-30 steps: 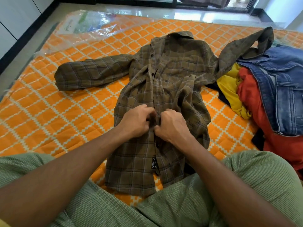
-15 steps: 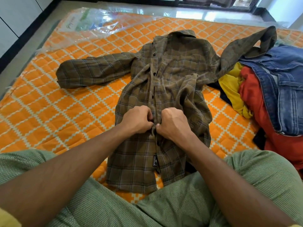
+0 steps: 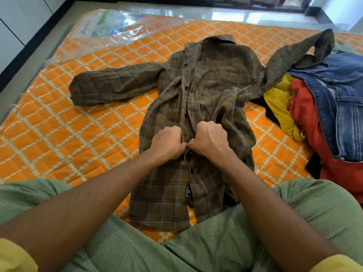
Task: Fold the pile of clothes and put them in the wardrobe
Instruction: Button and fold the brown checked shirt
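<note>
Hands have crept a little up the plaid shirt (image 3: pixel 206 91) since a moment ago; your left hand (image 3: pixel 169 144) and right hand (image 3: pixel 209 140) pinch its placket, fingers closed on cloth. Buttoning continues, I judge; folding waits, with the pile (image 3: pixel 324 107) right of your fingers.

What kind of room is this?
Probably a bedroom. A mattress with an orange quilted cover lies on the floor, still partly in plastic wrap. A plaid shirt is spread on it beside a pile of clothes, and white cabinet doors stand on the left.
</note>
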